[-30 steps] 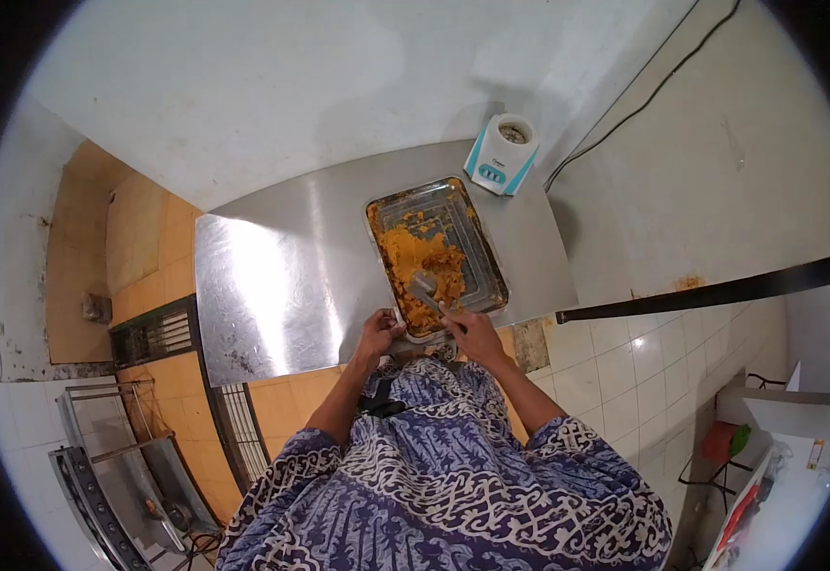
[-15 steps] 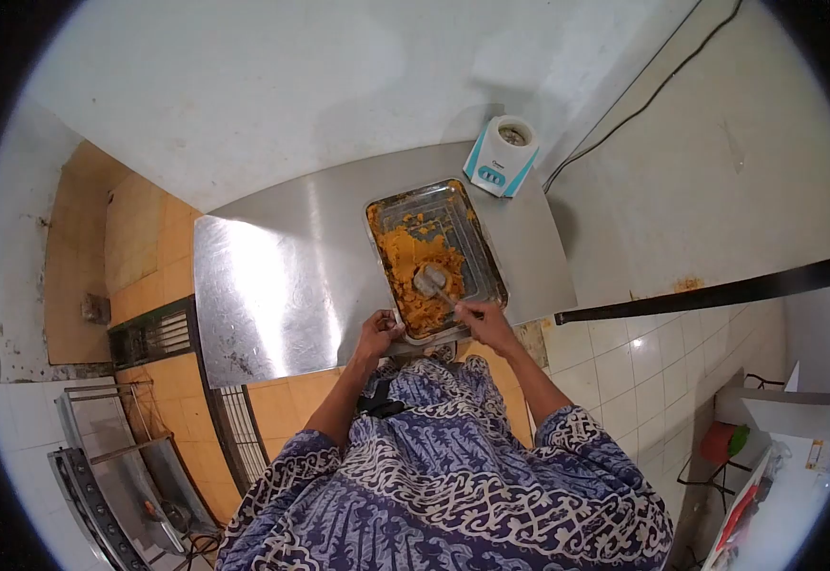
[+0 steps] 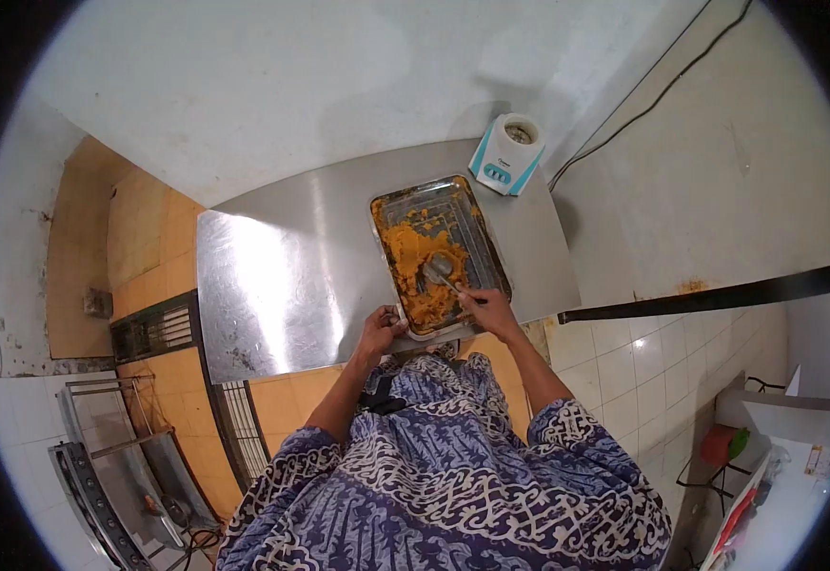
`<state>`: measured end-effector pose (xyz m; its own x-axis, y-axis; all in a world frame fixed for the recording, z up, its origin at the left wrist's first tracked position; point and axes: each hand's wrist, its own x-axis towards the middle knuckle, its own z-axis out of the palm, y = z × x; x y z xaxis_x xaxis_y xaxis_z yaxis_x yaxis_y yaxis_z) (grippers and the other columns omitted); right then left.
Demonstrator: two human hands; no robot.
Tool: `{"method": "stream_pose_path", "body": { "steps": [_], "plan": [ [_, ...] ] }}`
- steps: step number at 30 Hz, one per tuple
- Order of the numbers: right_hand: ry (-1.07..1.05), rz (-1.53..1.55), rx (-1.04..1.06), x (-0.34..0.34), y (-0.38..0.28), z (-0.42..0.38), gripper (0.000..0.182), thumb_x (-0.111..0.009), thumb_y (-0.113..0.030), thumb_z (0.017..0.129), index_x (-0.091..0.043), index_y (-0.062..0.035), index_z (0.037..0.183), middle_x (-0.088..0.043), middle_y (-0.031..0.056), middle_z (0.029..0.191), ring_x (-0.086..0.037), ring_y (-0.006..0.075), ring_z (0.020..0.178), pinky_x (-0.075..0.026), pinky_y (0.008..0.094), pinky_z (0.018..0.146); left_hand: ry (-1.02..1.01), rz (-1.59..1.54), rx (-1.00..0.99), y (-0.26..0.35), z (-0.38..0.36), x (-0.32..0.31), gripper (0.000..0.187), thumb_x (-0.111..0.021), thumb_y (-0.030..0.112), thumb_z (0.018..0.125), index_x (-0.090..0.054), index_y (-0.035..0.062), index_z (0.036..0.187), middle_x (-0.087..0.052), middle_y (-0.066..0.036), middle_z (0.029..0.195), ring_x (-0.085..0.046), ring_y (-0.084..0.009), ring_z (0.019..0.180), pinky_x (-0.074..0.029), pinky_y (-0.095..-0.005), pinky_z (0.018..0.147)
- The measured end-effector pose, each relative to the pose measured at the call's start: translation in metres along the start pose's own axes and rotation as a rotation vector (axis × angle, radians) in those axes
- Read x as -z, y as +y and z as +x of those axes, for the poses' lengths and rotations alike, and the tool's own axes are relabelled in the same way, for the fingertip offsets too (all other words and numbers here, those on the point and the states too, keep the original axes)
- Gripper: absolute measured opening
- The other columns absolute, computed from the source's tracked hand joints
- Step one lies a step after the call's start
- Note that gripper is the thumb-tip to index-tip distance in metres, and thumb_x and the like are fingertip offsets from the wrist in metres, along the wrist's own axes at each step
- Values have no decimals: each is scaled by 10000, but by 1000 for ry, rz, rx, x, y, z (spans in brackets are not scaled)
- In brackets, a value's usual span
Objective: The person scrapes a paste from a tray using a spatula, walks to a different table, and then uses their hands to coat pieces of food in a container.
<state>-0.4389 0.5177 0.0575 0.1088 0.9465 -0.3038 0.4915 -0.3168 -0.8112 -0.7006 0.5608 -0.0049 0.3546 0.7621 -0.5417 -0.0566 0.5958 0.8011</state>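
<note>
Two hands on one tray of orange mash

Both my hands are at the near end of the tray point(image 3: 487, 249), which sits lengthwise on the steel tabletop point(image 3: 272, 276), toward its right side. My left hand point(image 3: 380, 332) has its grip clamped on the tray's near left corner. My right hand point(image 3: 492, 311) has its grip closed around the handle of a spoon point(image 3: 440, 271), just over the near right rim. The spoon slants away from me to the left, and its bowl lies in the mash point(image 3: 413, 262). That mash fills the left half of the tray from far to near, heaped thickest by my left hand; the right half is smeared bare metal. Beyond the tray's far right corner, near it but apart, a white and blue blender base point(image 3: 504, 154) stands against the wall. A black cord point(image 3: 643, 105) runs along the wall to the right.
</note>
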Motion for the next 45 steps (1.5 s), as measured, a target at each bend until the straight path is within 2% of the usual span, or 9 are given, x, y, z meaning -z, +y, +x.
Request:
{"method": "stream_pose_path", "body": {
  "steps": [4, 13, 19, 22, 25, 31, 37, 41, 45],
  "plan": [
    [-51, 138, 157, 0, 13, -30, 338, -628, -334, 924, -677, -104, 1166, -699, 118, 1078, -664, 192, 897, -525, 377, 777, 22, 7, 33, 4, -4, -3, 201, -670, 4, 858, -581, 14, 1039, -617, -30, 817, -612, -137, 757, -542, -292, 720],
    [-141, -344, 120, -19, -6, -48, 313, -644, -297, 910, -675, -136, 1178, -720, 116, 955, -579, 140, 641, -476, 352, 618, -54, 59, -32, -10, 6, 9, 193, -658, 20, 874, -566, 38, 1043, -611, -21, 829, -592, -122, 770, -506, -284, 685],
    [-75, 126, -7, -10, -7, -13, 312, -625, -326, 925, -675, -150, 1178, -701, 99, 1070, -674, 217, 911, -527, 368, 840, -2, -11, -7, 12, -3, -1, 182, -644, 16, 885, -578, -2, 1055, -626, -39, 825, -595, -123, 744, -510, -282, 674],
    [-131, 132, -23, 8, -13, -25, 302, -646, -324, 911, -691, -145, 1151, -687, 83, 1122, -668, 201, 976, -533, 371, 839, -16, -44, -16, 1, 3, 5, 207, -638, 62, 904, -564, 26, 1094, -620, -42, 892, -599, -138, 797, -518, -293, 704],
    [-211, 156, 174, 16, 7, -34, 297, -662, -302, 903, -692, -134, 1145, -701, 70, 1093, -670, 173, 873, -536, 361, 771, -46, -61, -7, -7, 5, 12, 238, -635, 85, 913, -555, 43, 1134, -620, -49, 941, -605, -155, 822, -529, -314, 726],
    [-414, -86, 68, 12, 2, -28, 277, -690, -273, 876, -699, -172, 1133, -706, 89, 1055, -674, 205, 956, -535, 348, 827, -31, -28, -22, -11, 5, 13, 272, -627, 108, 925, -546, 34, 1174, -633, -66, 962, -604, -169, 825, -525, -326, 718],
    [-307, -53, 287, -14, 3, -27, 298, -648, -340, 905, -688, -192, 1160, -720, 87, 978, -661, 208, 755, -525, 404, 726, 17, 25, -30, 1, -1, 17, 352, -613, 146, 940, -523, 23, 1257, -647, -89, 1032, -611, -188, 903, -513, -338, 772],
    [-308, -98, 144, -23, -4, -19, 294, -650, -314, 906, -685, -176, 1162, -720, 101, 965, -641, 220, 718, -509, 415, 707, 9, 72, -33, 7, -3, 17, 486, -610, 146, 940, -451, 43, 1388, -601, -151, 1232, -575, -239, 1107, -482, -362, 898],
    [-240, -187, 181, -22, -22, -7, 295, -664, -297, 895, -682, -178, 1163, -718, 121, 930, -651, 209, 725, -496, 383, 665, -12, 125, -143, 12, -10, 9, 449, -518, 47, 964, -423, 12, 1402, -605, -139, 1210, -572, -171, 1050, -470, -273, 886]
  ]
}}
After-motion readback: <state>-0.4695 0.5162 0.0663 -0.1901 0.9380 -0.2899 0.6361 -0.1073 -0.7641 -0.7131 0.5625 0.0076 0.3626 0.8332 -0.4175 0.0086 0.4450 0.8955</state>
